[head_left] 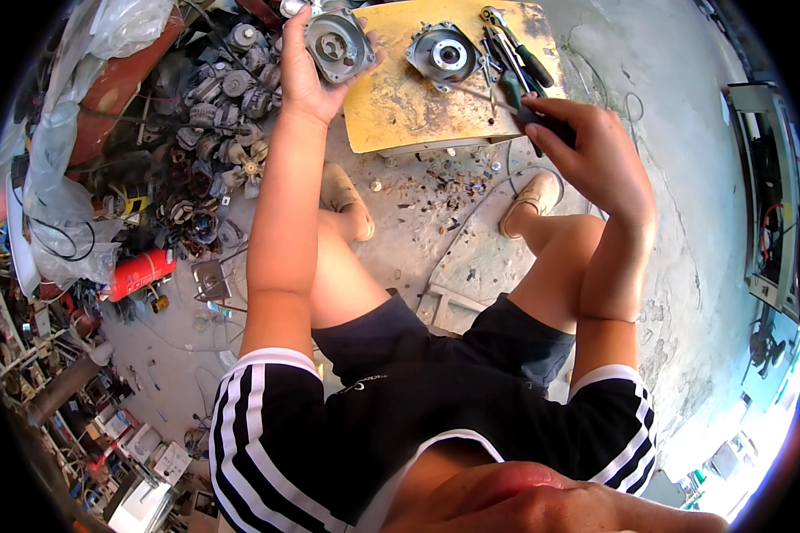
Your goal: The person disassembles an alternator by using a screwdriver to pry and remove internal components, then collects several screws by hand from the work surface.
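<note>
Clamping metal housing [340, 46] inside left grip [313, 89]; right grip [597, 147] closed round screwdriver [551, 126].

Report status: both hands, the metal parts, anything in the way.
Left hand holding round metal housing. Right hand gripping dark-handled tool. Second housing resting on yellow tabletop. Loose tools lying close on its right.

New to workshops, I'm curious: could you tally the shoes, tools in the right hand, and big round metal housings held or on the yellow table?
Round metal housings: 2 (left hand, yellow table)
Dark-handled tool in right hand: 1
Shoes: 2
Total: 5
</note>
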Available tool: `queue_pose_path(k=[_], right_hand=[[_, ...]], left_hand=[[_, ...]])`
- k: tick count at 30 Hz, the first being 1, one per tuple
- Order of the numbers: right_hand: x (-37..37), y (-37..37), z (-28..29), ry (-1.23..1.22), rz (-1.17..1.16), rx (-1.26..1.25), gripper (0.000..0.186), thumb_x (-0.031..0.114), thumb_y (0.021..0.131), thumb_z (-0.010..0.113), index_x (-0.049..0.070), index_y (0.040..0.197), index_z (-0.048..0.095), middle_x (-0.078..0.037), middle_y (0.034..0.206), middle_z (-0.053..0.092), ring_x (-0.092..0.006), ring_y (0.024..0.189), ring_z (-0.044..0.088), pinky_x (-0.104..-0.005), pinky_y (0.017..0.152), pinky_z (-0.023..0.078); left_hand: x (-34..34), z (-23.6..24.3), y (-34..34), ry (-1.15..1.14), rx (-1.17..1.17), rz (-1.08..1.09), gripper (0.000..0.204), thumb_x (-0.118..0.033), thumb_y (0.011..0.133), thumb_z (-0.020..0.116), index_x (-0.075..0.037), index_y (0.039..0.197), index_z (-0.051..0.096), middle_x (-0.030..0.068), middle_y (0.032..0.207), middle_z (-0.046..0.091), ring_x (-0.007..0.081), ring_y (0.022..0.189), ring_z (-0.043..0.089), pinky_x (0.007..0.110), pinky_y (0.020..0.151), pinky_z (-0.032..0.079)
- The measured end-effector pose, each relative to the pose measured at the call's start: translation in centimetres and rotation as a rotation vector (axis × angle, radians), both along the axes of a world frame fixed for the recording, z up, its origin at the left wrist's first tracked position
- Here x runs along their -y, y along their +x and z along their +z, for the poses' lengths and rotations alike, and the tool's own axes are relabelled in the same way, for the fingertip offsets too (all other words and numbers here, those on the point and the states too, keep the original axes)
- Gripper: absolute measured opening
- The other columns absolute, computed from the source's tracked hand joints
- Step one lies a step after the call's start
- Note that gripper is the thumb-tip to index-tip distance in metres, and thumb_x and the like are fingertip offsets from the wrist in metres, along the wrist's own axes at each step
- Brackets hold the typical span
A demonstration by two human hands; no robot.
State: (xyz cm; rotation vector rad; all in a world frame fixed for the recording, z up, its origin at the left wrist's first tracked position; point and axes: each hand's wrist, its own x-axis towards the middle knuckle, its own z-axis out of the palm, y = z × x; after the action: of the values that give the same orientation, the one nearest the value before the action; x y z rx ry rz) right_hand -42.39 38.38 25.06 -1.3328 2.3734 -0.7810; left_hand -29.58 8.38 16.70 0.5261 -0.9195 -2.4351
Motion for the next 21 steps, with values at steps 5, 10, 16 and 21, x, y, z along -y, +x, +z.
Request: queue_pose_path(k=[5, 10, 16, 21], right_hand=[[-0.2, 0.1, 3.6, 0.204, -0.095, -0.125, 0.028, 0.009, 0.083, 0.070, 0.001, 0.110, 0.071, -0.020, 0.091, 0.071, -0.0316, 0.077, 0.070, -0.0349, 0.072, 0.053], [-1.0, 0.2, 4.9, 0.199, -0.194, -0.182, 0.027, 0.013, 0.079, 0.071, 0.003, 0.104, 0.074, -0.019, 0.091, 0.071, -0.0340, 0.082, 0.070, -0.0377, 0.076, 0.054], [-0.6, 0.8, 5.9, -0.057, -0.228, -0.102, 0.029, 0.013, 0.084, 0.072, 0.001, 0.110, 0.072, -0.017, 0.090, 0.073, -0.0233, 0.078, 0.071, -0.0321, 0.074, 0.053], [0.7, -0.3, 3.7, -0.262, -0.054, 0.223, 0.029, 0.015, 0.088, 0.072, 0.001, 0.114, 0.071, -0.007, 0.085, 0.072, -0.0067, 0.076, 0.059, -0.0256, 0.070, 0.050]], left_hand=[[-1.1, 0.6, -1.1, -0.029, -0.044, -0.007, 0.042, -0.047, 0.097, 0.048, -0.010, 0.100, 0.067, 0.0058, 0.083, 0.071, 0.0224, 0.071, 0.069, 0.040, 0.062, 0.059], [-0.9, 0.5, -0.9, 0.029, -0.060, -0.033, 0.043, -0.048, 0.097, 0.047, -0.010, 0.103, 0.067, 0.0075, 0.088, 0.072, 0.0246, 0.075, 0.070, 0.042, 0.065, 0.060], [-1.0, 1.4, -0.4, 0.144, -0.173, -0.165, 0.050, -0.050, 0.097, 0.045, -0.007, 0.108, 0.067, 0.0122, 0.094, 0.072, 0.0312, 0.084, 0.071, 0.051, 0.075, 0.059], [-1.3, 1.7, -0.6, 0.164, -0.177, -0.219, 0.056, -0.053, 0.097, 0.043, -0.005, 0.115, 0.066, 0.0147, 0.100, 0.072, 0.0345, 0.090, 0.071, 0.053, 0.077, 0.060]])
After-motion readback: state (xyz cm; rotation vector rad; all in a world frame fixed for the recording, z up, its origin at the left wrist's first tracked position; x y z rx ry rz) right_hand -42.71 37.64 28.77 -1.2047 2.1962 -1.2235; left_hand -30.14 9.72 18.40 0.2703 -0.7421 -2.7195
